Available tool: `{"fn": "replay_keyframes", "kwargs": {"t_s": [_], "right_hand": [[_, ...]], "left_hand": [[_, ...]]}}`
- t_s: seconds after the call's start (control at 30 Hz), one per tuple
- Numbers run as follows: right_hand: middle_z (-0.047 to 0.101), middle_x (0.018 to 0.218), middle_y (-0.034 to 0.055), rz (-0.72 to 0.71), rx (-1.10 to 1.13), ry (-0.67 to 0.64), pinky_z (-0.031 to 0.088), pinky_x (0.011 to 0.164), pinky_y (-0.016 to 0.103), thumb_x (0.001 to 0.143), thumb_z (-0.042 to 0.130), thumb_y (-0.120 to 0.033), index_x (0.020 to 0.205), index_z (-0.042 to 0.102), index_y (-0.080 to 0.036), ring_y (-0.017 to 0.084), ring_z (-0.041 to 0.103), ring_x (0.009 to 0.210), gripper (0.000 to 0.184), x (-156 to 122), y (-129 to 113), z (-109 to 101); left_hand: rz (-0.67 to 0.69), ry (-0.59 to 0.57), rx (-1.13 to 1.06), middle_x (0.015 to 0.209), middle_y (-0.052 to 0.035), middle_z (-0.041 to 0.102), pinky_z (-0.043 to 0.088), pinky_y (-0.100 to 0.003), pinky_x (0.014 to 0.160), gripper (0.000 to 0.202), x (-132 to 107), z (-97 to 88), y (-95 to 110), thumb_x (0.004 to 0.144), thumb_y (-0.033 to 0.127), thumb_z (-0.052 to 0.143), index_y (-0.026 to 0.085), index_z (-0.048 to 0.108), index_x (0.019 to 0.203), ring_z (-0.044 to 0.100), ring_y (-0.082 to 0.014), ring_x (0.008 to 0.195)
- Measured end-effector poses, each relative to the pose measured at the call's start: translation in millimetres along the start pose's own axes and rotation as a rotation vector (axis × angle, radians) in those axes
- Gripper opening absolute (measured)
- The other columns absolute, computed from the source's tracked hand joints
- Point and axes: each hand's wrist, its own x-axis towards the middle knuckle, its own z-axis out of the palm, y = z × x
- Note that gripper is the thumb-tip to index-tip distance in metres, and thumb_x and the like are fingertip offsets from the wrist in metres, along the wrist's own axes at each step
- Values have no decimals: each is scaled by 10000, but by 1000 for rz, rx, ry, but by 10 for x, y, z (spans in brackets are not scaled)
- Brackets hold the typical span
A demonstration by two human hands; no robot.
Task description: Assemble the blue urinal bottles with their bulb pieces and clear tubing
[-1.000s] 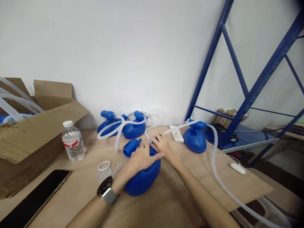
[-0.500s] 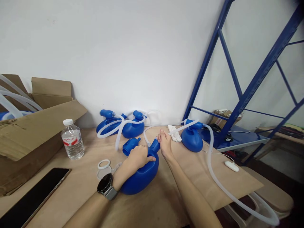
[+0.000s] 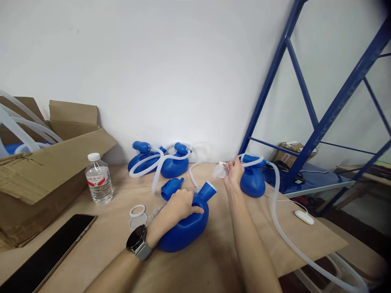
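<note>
My left hand (image 3: 182,203) is wrapped round the handle of a blue plastic urinal bottle (image 3: 186,234) that leans on the table. The bottle's open neck (image 3: 208,191) points up and right, with a thin clear tube beside it. My right hand (image 3: 234,173) is closed, apart from the neck, and pinches a small translucent piece (image 3: 219,171), blurred, of a kind I cannot make out. Just beyond my left hand lies a loose blue cap with a spout (image 3: 171,188). A white ring (image 3: 137,210) and a clear disc (image 3: 138,222) rest left of the bottle.
Several other blue bottles with hoses stand behind, including one at the right (image 3: 253,183). A water bottle (image 3: 99,179), a phone (image 3: 49,252) and an open carton (image 3: 55,171) are at the left. A long hose (image 3: 279,219) hangs over the right table edge near blue shelving (image 3: 275,73).
My right hand has moved right, away from the bottle's neck, with the translucent piece now showing in its fingers. The neck is uncovered. My left hand keeps its hold; the view has shifted slightly.
</note>
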Motion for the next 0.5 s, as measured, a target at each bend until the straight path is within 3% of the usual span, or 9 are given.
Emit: {"fn": "replay_keyframes", "kwargs": {"t_s": [0.1, 0.23, 0.37, 0.5], "right_hand": [[306, 467, -104, -71, -257, -155, 361, 518, 244, 889, 596, -636, 608, 338, -250, 92, 306, 456, 543, 145, -153, -94], [448, 459, -59, -53, -598, -451, 277, 516, 272, 764, 775, -556, 527, 466, -218, 116, 399, 491, 515, -53, -175, -274], [567, 575, -33, -64, -779, -646, 351, 598, 278, 869, 679, -519, 645, 586, -198, 149, 503, 587, 403, -348, -201, -452], [708, 870, 38, -253, -1090, -926, 415, 735, 309, 985, 558, -448, 832, 668, -200, 198, 608, 812, 311, -453, -360, -449]], "left_hand": [[-17, -24, 6, 1188, -185, 748, 561, -394, 872, 558, -2, -6, 28, 863, 567, 732, 130, 668, 1205, 707, -386, 1126], [-37, -81, 38, 1267, -235, 710, 546, -419, 932, 641, 19, -49, 54, 888, 577, 685, 97, 615, 1308, 682, -403, 1185], [-51, -133, 50, 1338, -252, 674, 538, -440, 946, 761, 21, -105, -34, 844, 561, 723, 116, 530, 1431, 667, -424, 1212], [-48, -254, 77, 1467, -253, 582, 512, -451, 999, 891, 2, -211, -197, 801, 610, 720, 148, 449, 1513, 594, -430, 1316]]}}
